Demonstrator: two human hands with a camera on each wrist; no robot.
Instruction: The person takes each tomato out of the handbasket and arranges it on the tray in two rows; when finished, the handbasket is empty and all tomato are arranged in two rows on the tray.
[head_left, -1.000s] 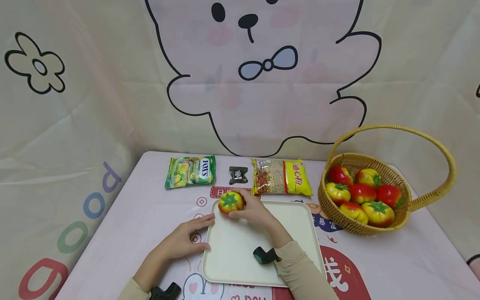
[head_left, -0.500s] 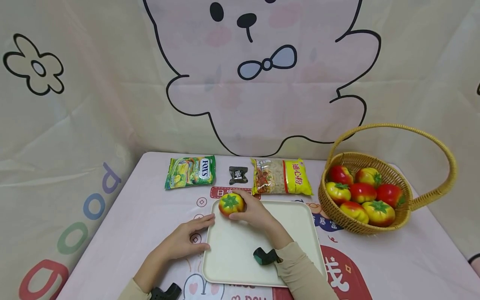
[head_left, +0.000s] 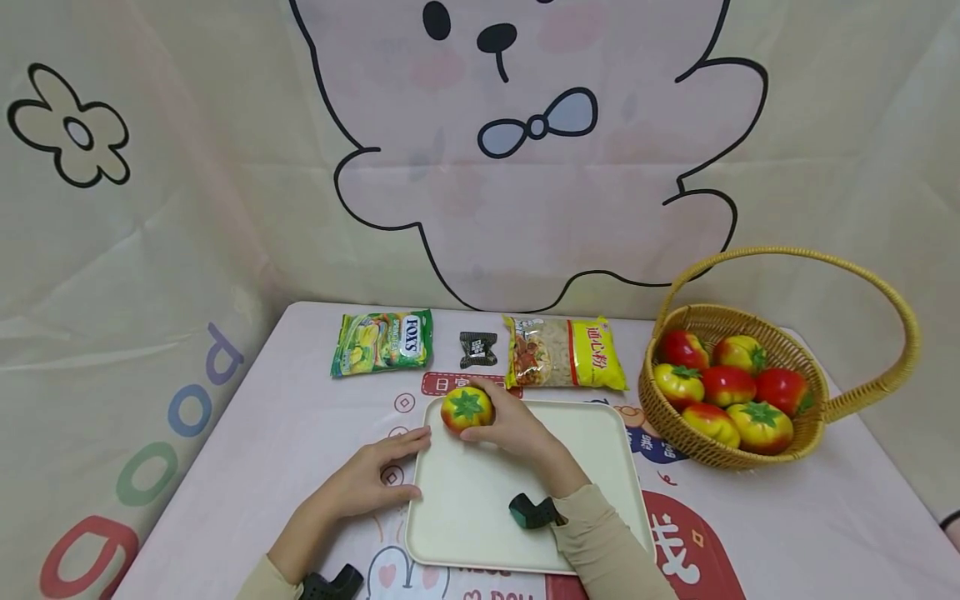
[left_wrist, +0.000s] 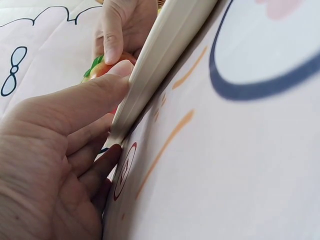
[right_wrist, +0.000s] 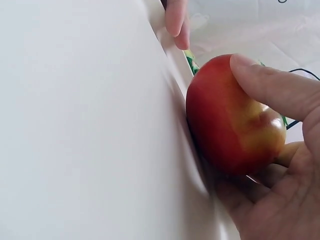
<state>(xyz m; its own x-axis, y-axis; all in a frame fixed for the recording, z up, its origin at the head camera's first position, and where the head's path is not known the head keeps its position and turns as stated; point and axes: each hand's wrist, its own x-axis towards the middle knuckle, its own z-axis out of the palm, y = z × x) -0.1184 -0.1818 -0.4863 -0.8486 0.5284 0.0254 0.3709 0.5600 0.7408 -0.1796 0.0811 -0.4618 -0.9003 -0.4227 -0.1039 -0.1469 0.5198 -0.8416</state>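
Observation:
A red-and-yellow toy tomato [head_left: 467, 410] with a green star-shaped leaf top sits at the far left corner of the cream tray [head_left: 480, 508]. My right hand [head_left: 512, 421] grips it from the right, the thumb on its near side. The right wrist view shows the tomato [right_wrist: 232, 117] close against the tray's raised edge, between thumb and fingers. My left hand [head_left: 367, 477] lies beside the tray's left edge, thumb and fingers spread apart, fingertips touching the rim. In the left wrist view the left thumb [left_wrist: 95, 95] overlaps the tomato.
A wicker basket [head_left: 675, 432] of several similar tomatoes stands at the right, its tall handle arching up. Along the back lie a green Fox's candy bag [head_left: 382, 342], a small black wrapped packet [head_left: 477, 349] and a yellow pasta bag [head_left: 566, 352].
The tomato and right hand shift very slightly right on the tray. The left hand keeps its place at the rim.

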